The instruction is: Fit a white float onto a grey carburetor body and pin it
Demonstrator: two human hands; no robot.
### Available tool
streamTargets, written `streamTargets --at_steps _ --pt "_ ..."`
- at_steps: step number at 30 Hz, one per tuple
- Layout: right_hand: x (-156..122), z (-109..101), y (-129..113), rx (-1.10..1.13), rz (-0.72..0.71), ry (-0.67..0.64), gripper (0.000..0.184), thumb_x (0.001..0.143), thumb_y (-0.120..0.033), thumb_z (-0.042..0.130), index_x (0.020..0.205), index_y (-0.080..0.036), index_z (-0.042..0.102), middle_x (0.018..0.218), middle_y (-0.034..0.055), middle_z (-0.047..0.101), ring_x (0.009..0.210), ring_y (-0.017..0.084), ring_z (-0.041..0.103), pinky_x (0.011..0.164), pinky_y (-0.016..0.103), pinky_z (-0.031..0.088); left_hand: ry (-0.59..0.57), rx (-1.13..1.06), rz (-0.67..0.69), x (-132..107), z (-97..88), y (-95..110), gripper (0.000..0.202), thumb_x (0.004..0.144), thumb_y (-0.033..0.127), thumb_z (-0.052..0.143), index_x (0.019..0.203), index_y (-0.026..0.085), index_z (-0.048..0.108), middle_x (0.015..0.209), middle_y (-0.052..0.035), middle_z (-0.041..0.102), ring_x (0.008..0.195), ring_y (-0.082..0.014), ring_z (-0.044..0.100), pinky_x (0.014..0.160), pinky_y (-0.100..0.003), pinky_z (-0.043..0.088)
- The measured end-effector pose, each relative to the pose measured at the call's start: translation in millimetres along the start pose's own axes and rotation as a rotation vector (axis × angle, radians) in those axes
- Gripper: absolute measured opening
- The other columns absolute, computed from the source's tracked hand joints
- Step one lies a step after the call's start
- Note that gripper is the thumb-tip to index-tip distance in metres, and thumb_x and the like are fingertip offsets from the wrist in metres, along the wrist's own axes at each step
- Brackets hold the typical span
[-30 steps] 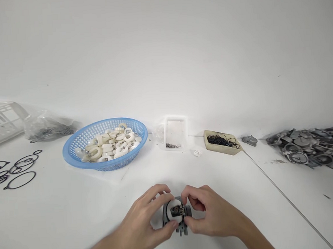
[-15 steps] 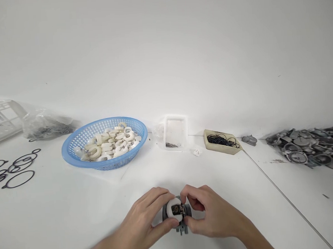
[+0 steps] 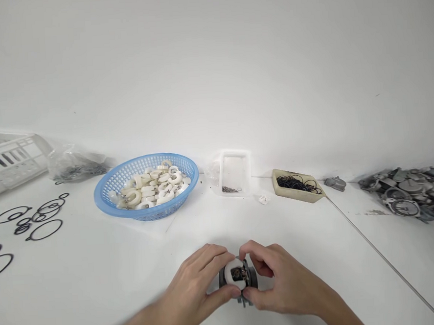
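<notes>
A small grey metal carburetor body [image 3: 252,276] stands on the white table at the bottom middle, its open side facing up. In it sits a white C-shaped plastic float [image 3: 229,274] around dark and brass-coloured inner parts. My left hand [image 3: 202,281] is closed around the left side, its fingers and thumb on the float and the body. From the right, my right hand [image 3: 273,279] grips the body between thumb and index finger, near the float's open end. Whether a small pin is between those fingertips is too small to tell.
A blue basket [image 3: 101,201] holds several white floats. Behind are a white tray [image 3: 250,172] with thin pins and a cream tray [image 3: 296,193] of black rings. Grey metal covers [image 3: 417,189] are heaped right. Black rings [image 3: 44,229], a plastic bag [image 3: 75,164] and a white crate [image 3: 14,162] lie left.
The view has swung slightly left, so everything sits further right in the picture. Both hands keep their hold on the carburetor body, with only slight finger shifts.
</notes>
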State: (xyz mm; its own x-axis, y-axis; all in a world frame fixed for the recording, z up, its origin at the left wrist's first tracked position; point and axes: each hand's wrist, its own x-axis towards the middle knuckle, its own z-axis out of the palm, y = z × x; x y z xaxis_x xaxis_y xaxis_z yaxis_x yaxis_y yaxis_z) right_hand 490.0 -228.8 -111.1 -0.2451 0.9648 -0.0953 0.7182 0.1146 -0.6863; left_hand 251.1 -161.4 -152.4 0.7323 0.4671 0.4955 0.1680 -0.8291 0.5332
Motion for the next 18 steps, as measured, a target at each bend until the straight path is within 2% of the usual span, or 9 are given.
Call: streamTargets --at_steps 5,10,13,18 --pt "0.5 4.2 -0.3 0.023 -0.037 -0.010 0.034 0.080 -0.022 0.076 0.108 -0.031 0.060 0.070 -0.0089 0.033 0.065 0.013 0.033 0.058 0.024 0.027 0.009 -0.020 -0.001 -0.4 0.4 -0.5 0.033 0.111 0.046 0.055 0.136 0.026 0.056 0.121 -0.0068 0.064 0.105 -0.0228 0.063 0.088 -0.035 0.057" --pt "1.0 5.6 1.9 0.025 -0.038 0.003 0.037 0.080 -0.021 0.076 0.112 -0.032 0.061 0.071 -0.0080 0.034 0.067 0.014 0.035 0.059 0.025 0.027 0.029 -0.050 -0.016 1.2 0.1 0.7 0.032 0.108 0.046 0.061 0.134 0.026 0.058 0.121 -0.0061 0.064 0.106 -0.0226 0.063 0.087 -0.034 0.056" --pt "1.6 6.0 3.1 0.029 -0.036 0.004 0.037 0.079 -0.021 0.075 0.111 -0.031 0.061 0.071 -0.0080 0.032 0.066 0.014 0.034 0.059 0.025 0.027 0.039 -0.065 -0.052 1.7 0.1 1.2 0.033 0.103 0.040 0.070 0.131 0.027 0.059 0.120 -0.0052 0.064 0.104 -0.0226 0.063 0.086 -0.034 0.055" --pt "1.9 7.3 3.0 0.037 -0.040 0.008 0.038 0.076 -0.017 0.073 0.109 -0.031 0.060 0.071 -0.0078 0.031 0.066 0.014 0.033 0.058 0.025 0.025 0.060 -0.094 -0.078 1.6 0.5 1.8 0.045 0.086 0.024 0.085 0.125 0.025 0.062 0.118 -0.0040 0.063 0.103 -0.0229 0.062 0.085 -0.034 0.054"
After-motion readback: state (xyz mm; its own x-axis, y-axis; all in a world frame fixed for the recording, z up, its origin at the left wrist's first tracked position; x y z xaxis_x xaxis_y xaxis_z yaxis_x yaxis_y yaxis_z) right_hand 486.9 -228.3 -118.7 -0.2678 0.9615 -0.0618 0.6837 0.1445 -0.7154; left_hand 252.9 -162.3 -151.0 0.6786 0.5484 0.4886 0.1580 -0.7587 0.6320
